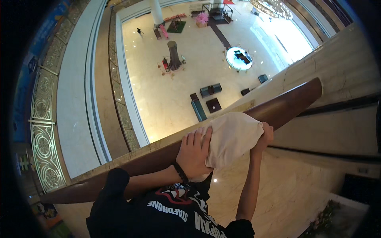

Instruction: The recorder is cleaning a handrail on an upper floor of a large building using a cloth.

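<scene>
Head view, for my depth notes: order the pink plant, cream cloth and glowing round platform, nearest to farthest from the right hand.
1. Cream cloth: in the right hand.
2. Glowing round platform: floor below.
3. Pink plant: farther back, left.

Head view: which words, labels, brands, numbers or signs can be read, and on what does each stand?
Shirt: white lettering beside a red-and-white print, partly legible; I do not copy its wording.
Blue panel, left edge: too blurred to read.
Cloth, rail: no text visible.
</scene>
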Demonstrator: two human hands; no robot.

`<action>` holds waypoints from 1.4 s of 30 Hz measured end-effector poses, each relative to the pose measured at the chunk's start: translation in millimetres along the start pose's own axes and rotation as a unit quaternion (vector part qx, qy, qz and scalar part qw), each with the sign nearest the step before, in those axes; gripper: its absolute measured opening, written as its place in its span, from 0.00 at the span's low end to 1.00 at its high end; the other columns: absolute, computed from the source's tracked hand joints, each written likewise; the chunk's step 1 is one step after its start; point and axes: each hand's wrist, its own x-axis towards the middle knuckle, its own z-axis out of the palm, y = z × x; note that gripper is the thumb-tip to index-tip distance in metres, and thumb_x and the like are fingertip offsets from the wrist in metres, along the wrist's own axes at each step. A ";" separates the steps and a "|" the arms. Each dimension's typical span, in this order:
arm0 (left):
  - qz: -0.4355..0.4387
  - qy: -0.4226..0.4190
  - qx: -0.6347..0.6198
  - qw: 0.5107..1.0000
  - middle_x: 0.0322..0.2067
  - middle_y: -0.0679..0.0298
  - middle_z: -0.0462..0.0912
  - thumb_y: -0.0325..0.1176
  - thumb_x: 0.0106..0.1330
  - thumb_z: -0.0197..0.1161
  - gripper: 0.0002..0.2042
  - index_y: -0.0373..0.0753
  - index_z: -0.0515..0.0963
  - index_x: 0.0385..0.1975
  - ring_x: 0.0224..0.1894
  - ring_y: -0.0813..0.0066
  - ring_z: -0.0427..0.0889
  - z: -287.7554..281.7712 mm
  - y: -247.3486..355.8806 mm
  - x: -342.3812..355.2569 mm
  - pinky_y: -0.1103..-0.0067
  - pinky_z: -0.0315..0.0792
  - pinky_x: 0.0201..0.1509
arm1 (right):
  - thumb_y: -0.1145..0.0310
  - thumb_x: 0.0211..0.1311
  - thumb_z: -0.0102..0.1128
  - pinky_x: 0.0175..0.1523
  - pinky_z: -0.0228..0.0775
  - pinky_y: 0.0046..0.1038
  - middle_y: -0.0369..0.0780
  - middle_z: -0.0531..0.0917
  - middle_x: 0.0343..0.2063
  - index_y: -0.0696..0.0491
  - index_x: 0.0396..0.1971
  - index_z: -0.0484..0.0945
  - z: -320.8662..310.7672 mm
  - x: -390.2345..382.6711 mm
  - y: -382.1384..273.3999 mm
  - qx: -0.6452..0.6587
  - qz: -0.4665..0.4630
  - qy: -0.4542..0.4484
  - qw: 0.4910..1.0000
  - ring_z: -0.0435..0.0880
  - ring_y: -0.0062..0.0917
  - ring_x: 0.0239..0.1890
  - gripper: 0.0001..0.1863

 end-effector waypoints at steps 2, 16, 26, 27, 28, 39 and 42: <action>-0.009 0.006 -0.026 1.000 0.60 0.45 0.69 0.56 0.37 0.79 0.62 0.32 0.55 0.73 0.63 0.46 0.68 19.4 25.8 40.4 0.57 0.60 0.70 | 0.65 0.55 0.66 0.39 0.65 0.36 0.40 0.78 0.23 0.55 0.27 0.77 -7.8 32.9 39.8 0.007 -0.031 0.024 0.999 0.76 0.37 0.30 0.10; -0.014 0.035 0.026 0.999 0.60 0.41 0.68 0.54 0.36 0.79 0.62 0.30 0.54 0.73 0.64 0.44 0.67 105.2 204.5 295.1 0.55 0.57 0.72 | 0.65 0.55 0.66 0.41 0.68 0.37 0.40 0.82 0.25 0.53 0.32 0.83 -54.5 215.4 291.9 -0.018 -0.048 0.091 0.995 0.81 0.37 0.30 0.08; -0.055 0.008 0.045 0.997 0.63 0.42 0.66 0.58 0.33 0.81 0.65 0.32 0.55 0.73 0.66 0.46 0.66 145.1 298.9 441.0 0.56 0.56 0.73 | 0.66 0.53 0.68 0.39 0.68 0.38 0.42 0.82 0.26 0.53 0.30 0.82 -89.5 308.6 392.3 0.006 -0.033 0.062 0.997 0.80 0.41 0.31 0.08; -0.047 0.012 0.040 0.998 0.63 0.42 0.66 0.58 0.33 0.81 0.65 0.32 0.55 0.73 0.66 0.46 0.66 152.2 312.1 459.1 0.56 0.56 0.73 | 0.67 0.55 0.66 0.39 0.68 0.37 0.43 0.82 0.27 0.54 0.30 0.82 -91.3 305.1 414.9 0.024 0.001 0.053 0.998 0.80 0.41 0.32 0.07; -0.039 0.016 0.038 0.998 0.63 0.42 0.65 0.58 0.33 0.81 0.65 0.31 0.56 0.72 0.66 0.46 0.65 157.9 318.9 472.5 0.56 0.56 0.73 | 0.68 0.56 0.64 0.40 0.68 0.37 0.43 0.82 0.28 0.55 0.31 0.82 -87.5 307.1 425.9 0.053 0.035 0.038 0.997 0.80 0.42 0.32 0.07; -0.024 0.007 0.026 0.999 0.66 0.41 0.64 0.60 0.30 0.81 0.62 0.24 0.63 0.65 0.69 0.45 0.63 173.2 348.6 514.0 0.57 0.54 0.75 | 0.76 0.62 0.53 0.40 0.67 0.40 0.47 0.78 0.28 0.58 0.29 0.77 -92.8 311.6 424.9 0.149 0.065 0.020 0.987 0.79 0.44 0.36 0.04; -0.030 0.020 0.041 0.999 0.67 0.41 0.63 0.62 0.31 0.81 0.63 0.26 0.62 0.67 0.69 0.45 0.63 182.1 350.6 506.1 0.56 0.53 0.75 | 0.74 0.61 0.58 0.38 0.70 0.42 0.50 0.81 0.28 0.61 0.33 0.80 -110.4 296.9 419.2 0.166 0.087 -0.012 0.982 0.81 0.48 0.34 0.06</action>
